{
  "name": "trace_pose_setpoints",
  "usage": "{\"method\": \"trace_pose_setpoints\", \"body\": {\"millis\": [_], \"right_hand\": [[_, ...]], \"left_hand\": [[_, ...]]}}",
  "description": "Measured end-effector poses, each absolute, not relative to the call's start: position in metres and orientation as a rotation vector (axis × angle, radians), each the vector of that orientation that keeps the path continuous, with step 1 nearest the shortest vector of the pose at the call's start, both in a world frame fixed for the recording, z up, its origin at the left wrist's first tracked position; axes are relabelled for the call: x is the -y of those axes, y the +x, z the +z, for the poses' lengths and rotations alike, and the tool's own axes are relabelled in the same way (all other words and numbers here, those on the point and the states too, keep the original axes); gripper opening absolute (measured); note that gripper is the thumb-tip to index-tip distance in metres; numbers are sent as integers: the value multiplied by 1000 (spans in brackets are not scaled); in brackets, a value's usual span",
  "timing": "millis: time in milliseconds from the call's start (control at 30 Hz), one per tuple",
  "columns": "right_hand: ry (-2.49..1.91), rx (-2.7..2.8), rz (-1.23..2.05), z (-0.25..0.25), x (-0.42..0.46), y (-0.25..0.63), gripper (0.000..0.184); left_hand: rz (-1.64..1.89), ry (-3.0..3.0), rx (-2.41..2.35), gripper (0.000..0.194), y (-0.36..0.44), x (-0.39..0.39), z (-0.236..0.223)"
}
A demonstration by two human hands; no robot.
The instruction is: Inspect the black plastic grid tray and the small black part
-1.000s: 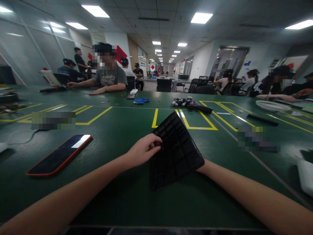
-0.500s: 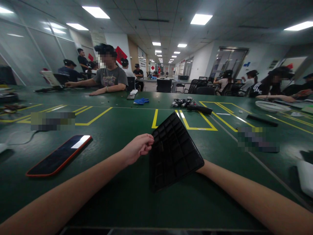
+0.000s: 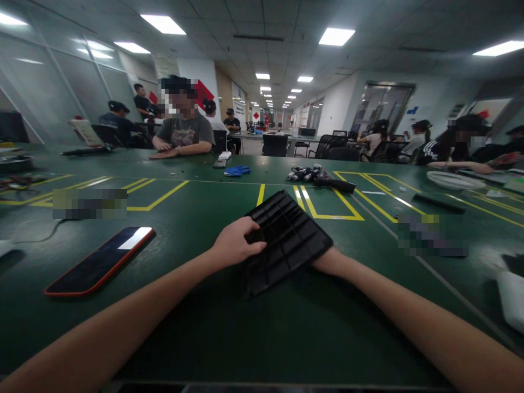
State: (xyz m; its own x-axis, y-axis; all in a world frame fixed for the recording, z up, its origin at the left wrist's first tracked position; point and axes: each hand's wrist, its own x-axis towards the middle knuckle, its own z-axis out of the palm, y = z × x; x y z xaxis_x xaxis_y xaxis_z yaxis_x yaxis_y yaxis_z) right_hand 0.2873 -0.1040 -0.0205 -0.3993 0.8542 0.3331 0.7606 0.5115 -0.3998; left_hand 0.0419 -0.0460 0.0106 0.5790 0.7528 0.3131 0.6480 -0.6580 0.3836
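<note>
Holding a black tray [image 3: 292, 232] at a tilt over the green counter [image 3: 262, 338], directly between the left hand [image 3: 236, 241] and the right hand [image 3: 332, 261]. Supporting its lower right corner with the right hand, hiding those fingers behind the tray. Resting the left hand at the tray's left edge, curling the fingers, holding the thumb and forefinger apart, and showing too little to tell of any firm grip there. Facing a grid of compartments [image 3: 282, 240] upward between the hands, showing thin dividing walls but lying too dark to reveal any contents. Having an orange-edged phone [image 3: 100, 263] lying flat well to the left of the left hand, reflecting a bright patch. Running yellow tape [image 3: 168, 195] in outlines across the counter, ahead of the hands and off to both sides. Seeing, beyond the tray, a blue glove [image 3: 237, 171], a tangle of cables [image 3: 305, 173] and a dark cylinder [image 3: 335, 185]; farther out past the right hand, a black bar [image 3: 439, 203] and a white round item [image 3: 455, 180]. Facing a seated co-worker [image 3: 186, 134] in grey across the counter, beyond the left hand. Looking farther ahead into a long room, taking in black chairs [image 3: 275, 145], ceiling lights [image 3: 337, 36] and, far left of the hands, glass partitions [image 3: 36, 87].
</note>
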Motion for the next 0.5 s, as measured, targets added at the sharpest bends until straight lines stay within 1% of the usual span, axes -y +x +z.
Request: {"method": "trace_pose_setpoints", "body": {"millis": [67,167,267,400,433,500], "right_hand": [[-1484,2215,237,-15,96,308,37],[-1862,2085,56,-10,85,346,43],[-2074,1990,-77,-14,77,377,44],[-2217,1971,-56,-22,73,395,44],[-2226,1978,-68,-23,73,395,46],[-2219,1970,-173,-20,74,390,53]], "left_hand": [[638,2569,-1362,30,26,28,15],[547,2546,-1653,34,-4,-3,19],[411,2528,-1868,39,-29,-26,18],[254,2512,-1927,43,-45,-41,15],[278,2516,-1912,43,-46,-42,16],[443,2557,-1851,41,-41,-40,18]]}}
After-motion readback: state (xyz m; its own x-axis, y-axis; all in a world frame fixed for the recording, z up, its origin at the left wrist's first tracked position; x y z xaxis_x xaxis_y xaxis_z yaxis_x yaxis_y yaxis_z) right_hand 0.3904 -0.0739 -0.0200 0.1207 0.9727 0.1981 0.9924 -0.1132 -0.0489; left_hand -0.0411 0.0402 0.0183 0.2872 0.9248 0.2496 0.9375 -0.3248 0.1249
